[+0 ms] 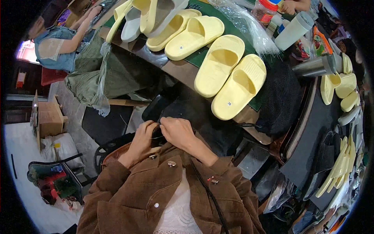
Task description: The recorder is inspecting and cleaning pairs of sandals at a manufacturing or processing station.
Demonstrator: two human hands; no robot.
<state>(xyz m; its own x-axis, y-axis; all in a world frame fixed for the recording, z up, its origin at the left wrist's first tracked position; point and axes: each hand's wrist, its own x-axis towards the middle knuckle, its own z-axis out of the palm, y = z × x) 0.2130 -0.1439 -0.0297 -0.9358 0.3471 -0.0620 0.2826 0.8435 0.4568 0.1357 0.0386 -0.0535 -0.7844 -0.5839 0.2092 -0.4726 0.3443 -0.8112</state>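
Note:
My left hand and my right hand are close together in front of my brown jacket, below the table edge. The fingers of both are curled inward and pinched around something small and dark. A thin line shows between them, but the fingers hide most of it, and I cannot make out its kind. Beyond the hands, a pair of pale yellow slide slippers rests on the table's near edge. Another yellow slipper pair lies farther left.
More yellow and grey slippers stand at the back left. Clear plastic ties, a white tumbler and a steel cup lie on the table's right. Other slippers line the right side. Another person sits at left.

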